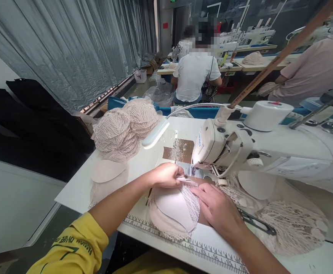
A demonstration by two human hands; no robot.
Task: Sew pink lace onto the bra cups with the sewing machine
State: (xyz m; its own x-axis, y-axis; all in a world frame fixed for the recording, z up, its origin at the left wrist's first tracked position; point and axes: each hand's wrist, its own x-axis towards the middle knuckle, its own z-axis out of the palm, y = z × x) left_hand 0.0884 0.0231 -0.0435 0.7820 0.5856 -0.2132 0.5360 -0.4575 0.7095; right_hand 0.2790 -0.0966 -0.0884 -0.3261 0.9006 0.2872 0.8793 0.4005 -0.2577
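Observation:
Just in front of the sewing machine [258, 144], a pale pink bra cup with lace [173, 209] lies on the white table. My left hand [168, 175] pinches the cup's upper edge near the needle area, fingers closed on the lace fabric. From the right, my right hand [215, 201] presses its fingertips together on the lace side of the same piece. The needle and presser foot are partly hidden behind the machine head and my hands. Beside my right forearm lies a black slotted tool [256, 222], perhaps scissors or a thread cutter.
Stacked lace cups [120, 129] stand at the table's back left, with a loose cup [108, 171] nearer. More lace pieces [292, 224] lie on the right. A ruler strip [206, 251] runs along the front edge. A lamp [155, 133] arches over the table. Co-workers [195, 72] sit beyond.

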